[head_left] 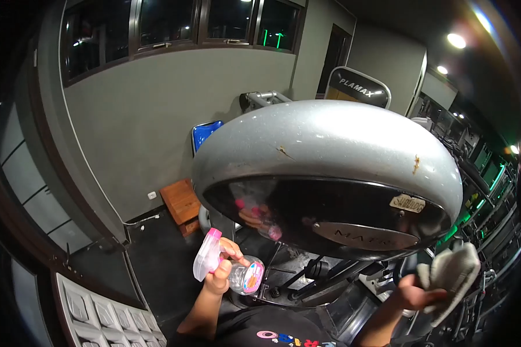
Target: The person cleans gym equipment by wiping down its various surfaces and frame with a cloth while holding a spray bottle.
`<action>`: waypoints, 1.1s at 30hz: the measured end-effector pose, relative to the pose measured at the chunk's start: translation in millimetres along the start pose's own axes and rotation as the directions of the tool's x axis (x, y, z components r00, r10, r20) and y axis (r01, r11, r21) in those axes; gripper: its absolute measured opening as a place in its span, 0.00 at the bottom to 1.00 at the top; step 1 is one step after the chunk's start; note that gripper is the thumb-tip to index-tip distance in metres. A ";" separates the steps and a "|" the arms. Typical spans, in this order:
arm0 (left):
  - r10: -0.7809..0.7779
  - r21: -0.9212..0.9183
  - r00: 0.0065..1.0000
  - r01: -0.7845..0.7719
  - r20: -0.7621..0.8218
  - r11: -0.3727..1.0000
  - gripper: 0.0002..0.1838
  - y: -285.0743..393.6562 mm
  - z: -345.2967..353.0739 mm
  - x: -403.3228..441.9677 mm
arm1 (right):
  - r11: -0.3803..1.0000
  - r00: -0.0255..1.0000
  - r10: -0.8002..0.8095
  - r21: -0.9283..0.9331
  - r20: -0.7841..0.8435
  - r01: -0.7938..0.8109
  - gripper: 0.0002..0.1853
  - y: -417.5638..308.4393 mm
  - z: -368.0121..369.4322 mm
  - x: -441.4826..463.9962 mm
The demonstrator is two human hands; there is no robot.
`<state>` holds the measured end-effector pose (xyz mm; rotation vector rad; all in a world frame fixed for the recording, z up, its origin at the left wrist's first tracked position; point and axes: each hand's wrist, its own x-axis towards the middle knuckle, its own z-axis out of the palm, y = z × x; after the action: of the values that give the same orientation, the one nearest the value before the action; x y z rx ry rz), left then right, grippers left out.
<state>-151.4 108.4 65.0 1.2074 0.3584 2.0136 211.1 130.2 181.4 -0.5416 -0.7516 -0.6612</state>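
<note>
My left hand [222, 272] is wrapped round the neck of a spray bottle [248, 276] with a pink and clear trigger head and a colourful label. The bottle is tilted, its nozzle up and to the left. My right hand [415, 294] grips a folded light-grey cloth [454, 280], held out to the right. Between and beyond my hands stands a gym machine [330, 136] with a rounded silver top and a glossy black front panel. Rusty scratches mark the silver cover. The bottle and hand reflect in the panel, and neither hand touches the machine.
A wooden box [181, 199] stands on the floor by the grey wall. Behind the machine are a blue pad [206, 133] and a black PLAMAX board [358, 88]. More gym equipment [486, 191] fills the right side. A white panelled surface [101, 312] is at lower left.
</note>
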 end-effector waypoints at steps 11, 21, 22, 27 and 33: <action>-0.061 0.269 0.998 0.060 -0.005 0.961 0.24 10.4 -40.9 2.1 | 0.961 0.850 -0.271 0.174 0.453 0.214 0.18 15.8 18.9 -48.4; -0.113 0.357 0.991 0.082 0.066 0.930 0.18 5.8 -18.6 -10.2 | 0.867 0.685 -0.392 -0.002 0.613 0.499 0.26 6.3 5.5 -59.4; -0.115 0.340 0.993 0.095 0.040 0.936 0.18 6.4 -15.2 -12.8 | 0.877 0.680 -0.415 0.065 0.605 0.477 0.26 7.9 8.2 -57.3; -0.113 0.356 0.993 0.119 -0.036 0.927 0.17 6.5 -5.3 -32.4 | 0.919 0.732 -0.361 0.089 0.577 0.384 0.18 3.8 16.9 -62.0; -0.136 0.443 0.983 0.178 -0.125 0.879 0.09 28.1 14.9 -63.5 | 0.972 0.771 -0.234 0.142 0.592 0.186 0.15 39.8 -7.7 -65.7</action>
<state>-134.1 41.6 48.3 1.3119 0.9860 1.9010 206.6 174.6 118.4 -0.6119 -1.4611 -0.6658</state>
